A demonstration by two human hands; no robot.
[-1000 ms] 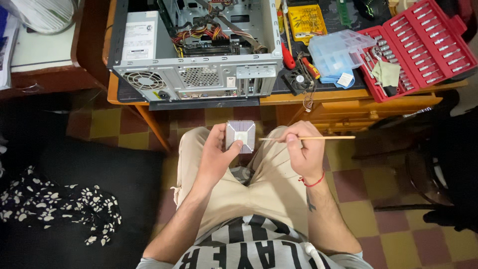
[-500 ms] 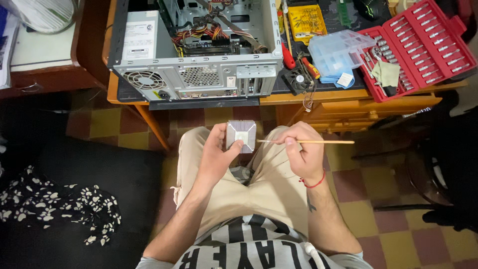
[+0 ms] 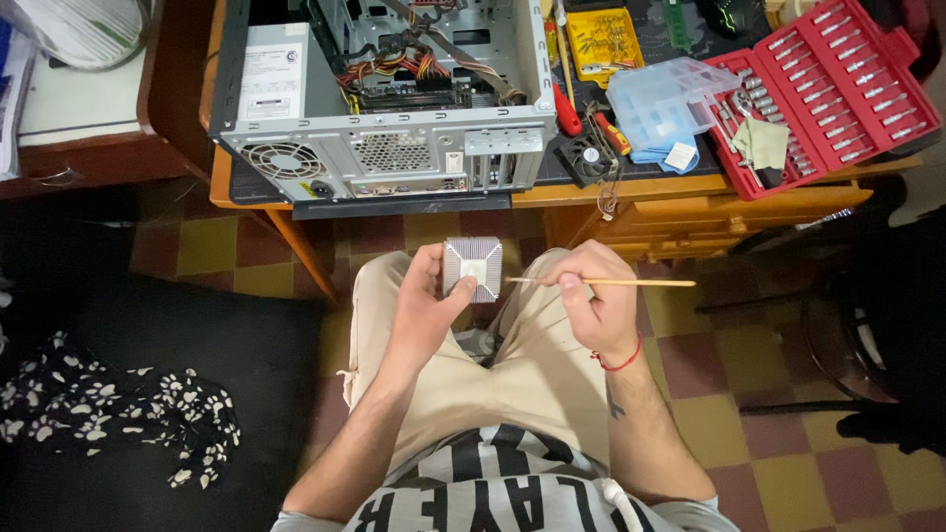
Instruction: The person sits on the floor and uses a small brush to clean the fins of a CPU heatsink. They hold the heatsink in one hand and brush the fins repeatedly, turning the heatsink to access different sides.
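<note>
Left hand [image 3: 426,305] grips square grey finned metal heatsink [image 3: 472,267] above lap. Right hand [image 3: 594,300] pinches thin wooden stick [image 3: 601,283], tip just beside heatsink, below wooden table [image 3: 631,189].

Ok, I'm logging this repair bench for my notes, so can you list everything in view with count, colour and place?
computer case: one, grey, open, lying on the desk
desk: one, orange-brown wood, top of view
bit set case: one, red, open, right end of desk
plastic organiser box: one, clear blue, left of the red case
yellow parts box: one, yellow, behind the clear box
small fan: one, black, at desk edge
floor tiles: yellow and maroon checks
spotted cloth: one, black and white, lower left
heatsink: one, silver, square, above the lap
thin stick: one, pale wood, its tip at the heatsink's edge
left hand: grip on the heatsink
right hand: grip on the thin stick
</note>
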